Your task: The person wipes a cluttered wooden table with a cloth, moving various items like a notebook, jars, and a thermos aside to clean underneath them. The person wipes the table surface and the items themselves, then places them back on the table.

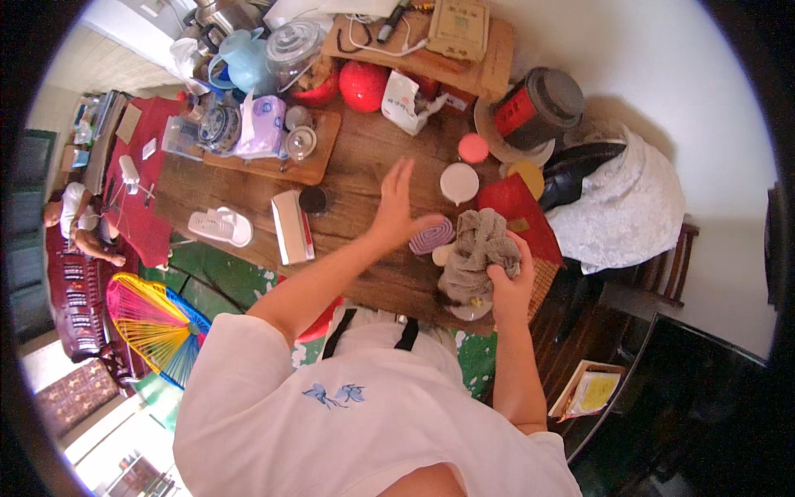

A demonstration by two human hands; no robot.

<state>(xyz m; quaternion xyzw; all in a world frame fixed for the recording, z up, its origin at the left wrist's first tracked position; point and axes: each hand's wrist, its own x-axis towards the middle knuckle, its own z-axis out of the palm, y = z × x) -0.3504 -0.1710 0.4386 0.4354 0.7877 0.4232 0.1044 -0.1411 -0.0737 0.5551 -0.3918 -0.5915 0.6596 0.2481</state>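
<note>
My right hand (513, 280) grips a crumpled grey-brown cloth (479, 248) above the near right edge of the wooden table (364, 269). The cloth hangs in folds and partly covers small things beneath it. My left hand (398, 207) is over the middle of the table, its fingers stretched out and nothing in it. Close by its thumb lies a purple coiled mat (431, 237). A white round container (460, 182) stands just beyond, with a pink round lid (473, 148) farther back. Right of the cloth is a red box (523, 214).
A white box (291, 229), a black round lid (313, 200) and a white slipper-shaped thing (222, 225) lie to the left. Behind are a tissue pack (262, 128), a blue jug (243, 62), a red ball (363, 85) and a dark canister (542, 106). Another person (79, 214) sits far left.
</note>
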